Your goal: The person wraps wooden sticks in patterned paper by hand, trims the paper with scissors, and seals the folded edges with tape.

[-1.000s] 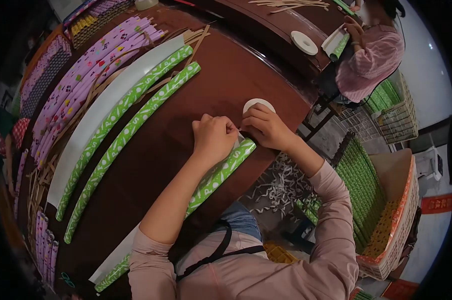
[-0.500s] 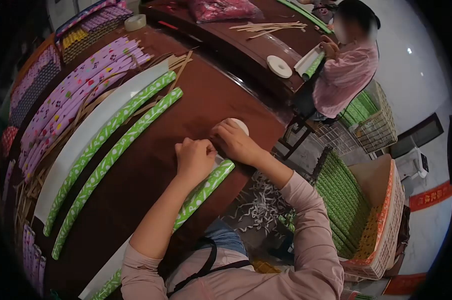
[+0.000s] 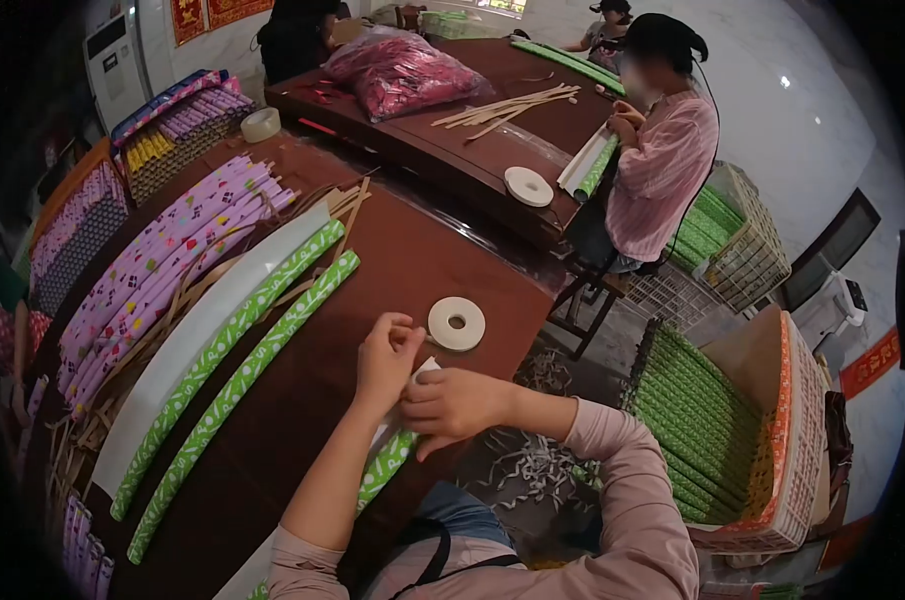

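My right hand [image 3: 460,405] is wrapped over the upper end of a green roll of patterned paper [image 3: 384,472] at the table's near edge. Beside it, my left hand [image 3: 386,362] has its fingers bent together in a pinch; whatever is between them is too small to make out. A strip of white paper edge shows between the hands. Just beyond my fingers lies a roll of white tape [image 3: 473,326], flat on the brown table [image 3: 412,250]. Left of my hands, two more green paper rolls [image 3: 257,385] lie side by side, one with a white sheet [image 3: 197,340] unrolled from it.
Purple patterned rolls [image 3: 162,270] and thin wooden strips [image 3: 350,205] lie on the left. Across the table, a co-worker [image 3: 662,180] handles a green roll near another tape roll [image 3: 517,190]. A crate [image 3: 797,450] of green rolls and shredded paper [image 3: 542,465] sit at right.
My right hand has moved off the tape roll, back onto the end of the green roll. My left hand stays near it. The view has tipped upward, showing more of the room.
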Tool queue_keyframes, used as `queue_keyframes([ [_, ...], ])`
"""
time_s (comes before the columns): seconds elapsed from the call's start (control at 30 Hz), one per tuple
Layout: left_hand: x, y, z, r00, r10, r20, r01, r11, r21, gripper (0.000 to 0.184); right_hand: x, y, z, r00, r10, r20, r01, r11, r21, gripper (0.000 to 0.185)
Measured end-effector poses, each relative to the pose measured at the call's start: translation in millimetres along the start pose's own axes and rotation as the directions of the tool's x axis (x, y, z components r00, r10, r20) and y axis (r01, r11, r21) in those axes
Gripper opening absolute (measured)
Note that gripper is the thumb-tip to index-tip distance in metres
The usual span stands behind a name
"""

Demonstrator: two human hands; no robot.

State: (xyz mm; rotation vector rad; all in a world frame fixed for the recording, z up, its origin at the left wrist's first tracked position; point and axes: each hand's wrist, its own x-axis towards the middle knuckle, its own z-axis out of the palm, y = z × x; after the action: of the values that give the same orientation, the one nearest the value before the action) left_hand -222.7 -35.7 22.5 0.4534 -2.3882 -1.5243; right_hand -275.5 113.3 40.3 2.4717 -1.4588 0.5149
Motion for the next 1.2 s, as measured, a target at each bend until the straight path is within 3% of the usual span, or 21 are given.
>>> queue_keyframes([
  [0.03, 0, 7, -2, 0.993, 0.007, -0.121, -0.04, 0.961, -0.272, 0.018, 5, 0, 6, 1.0, 0.003, -0.004, -0.003, 1.0, -0.007, 0.041],
  [0.17, -15, 52, -20, 0.967, 0.085, -0.239, -0.179, 0.896, -0.407, 0.021, 15, -1, 28, 0.998, -0.038, 0.043, 0.032, 0.992, 0.122, 0.04],
  [0.2, -28, 71, -27, 0.976, 0.102, -0.194, -0.176, 0.892, -0.415, 0.02, 19, -1, 34, 0.998, -0.027, 0.052, 0.017, 0.983, 0.182, 0.041],
  [0.27, -63, 87, -39, 0.952, 0.304, -0.043, -0.307, 0.934, -0.183, 0.019, 22, 2, 33, 0.987, -0.047, -0.156, 0.075, 0.982, 0.174, 0.043],
  [0.3, -91, 94, -53, 0.874, 0.486, 0.019, -0.485, 0.867, 0.11, 0.022, 21, 2, 31, 0.986, -0.062, -0.154, 0.092, 0.977, 0.194, 0.043],
  [0.33, -123, 94, -68, 0.774, 0.616, 0.142, -0.618, 0.689, 0.378, 0.026, 20, 2, 30, 0.997, -0.073, 0.003, 0.073, 0.994, 0.082, 0.041],
  [0.37, -154, 88, -81, 0.787, 0.577, 0.218, -0.597, 0.623, 0.505, 0.03, 20, 2, 30, 0.986, -0.069, 0.153, 0.075, 0.997, -0.035, 0.04],
  [0.4, -184, 76, -95, 0.804, 0.519, 0.289, -0.57, 0.538, 0.621, 0.035, 24, -1, 24, 0.993, -0.069, 0.096, 0.073, 0.996, -0.042, 0.039],
  [0.47, -235, 27, -122, 0.856, 0.447, 0.26, -0.43, 0.336, 0.838, 0.042, 27, 0, 21, 0.996, -0.07, 0.062, 0.068, 0.997, 0.026, 0.039],
  [0.53, -281, 5, -146, 0.958, 0.25, 0.136, -0.224, 0.366, 0.903, 0.045, 26, -1, 24, 0.995, -0.067, 0.077, 0.067, 0.998, 0.006, 0.04],
  [0.63, -353, -25, -174, 0.983, 0.164, -0.086, 0.013, 0.404, 0.915, 0.051, 29, -4, 16, 0.981, -0.021, 0.191, 0.042, 0.994, -0.103, 0.043],
  [0.67, -369, -32, -181, 0.983, 0.133, -0.123, 0.061, 0.394, 0.917, 0.052, 29, -3, 19, 0.989, -0.046, 0.143, 0.06, 0.993, -0.097, 0.044],
  [0.77, -409, -45, -202, 0.977, 0.095, -0.19, 0.144, 0.363, 0.921, 0.051, 26, -2, 27, 0.995, -0.01, 0.097, 0.017, 0.998, -0.068, 0.053],
  [0.87, -423, -53, -210, 0.962, 0.095, -0.258, 0.186, 0.464, 0.866, 0.049, 12, 6, 29, 0.983, 0.042, 0.177, -0.032, 0.998, -0.059, 0.052],
  [0.93, -425, -63, -209, 0.96, 0.094, -0.263, 0.166, 0.564, 0.809, 0.048, 20, 6, 16, 0.919, 0.082, 0.386, -0.075, 0.997, -0.033, 0.058],
  [1.0, -425, -64, -211, 0.959, 0.089, -0.269, 0.168, 0.588, 0.791, 0.047, -12, 17, 8, 0.956, 0.288, 0.053, -0.289, 0.957, 0.015, 0.06],
  [1.03, -425, -66, -211, 0.957, 0.133, -0.257, 0.141, 0.559, 0.817, 0.047, -41, 22, 20, 0.774, 0.598, -0.207, -0.535, 0.793, 0.29, 0.061],
  [1.07, -427, -67, -210, 0.955, 0.172, -0.241, 0.115, 0.533, 0.838, 0.047, -64, 41, 15, 0.77, 0.611, -0.185, -0.633, 0.767, -0.106, 0.055],
  [1.1, -427, -67, -208, 0.956, 0.167, -0.243, 0.118, 0.538, 0.834, 0.047, -88, 64, 9, 0.759, 0.629, -0.169, -0.619, 0.616, -0.486, 0.051],
  [1.13, -427, -66, -209, 0.955, 0.171, -0.241, 0.114, 0.538, 0.835, 0.049, -117, 86, 10, 0.501, 0.859, -0.106, -0.806, 0.418, -0.419, 0.047],
  [1.2, -426, -66, -210, 0.954, 0.18, -0.24, 0.109, 0.536, 0.837, 0.052, -121, 80, 15, 0.48, 0.874, -0.071, -0.815, 0.414, -0.406, 0.044],
])
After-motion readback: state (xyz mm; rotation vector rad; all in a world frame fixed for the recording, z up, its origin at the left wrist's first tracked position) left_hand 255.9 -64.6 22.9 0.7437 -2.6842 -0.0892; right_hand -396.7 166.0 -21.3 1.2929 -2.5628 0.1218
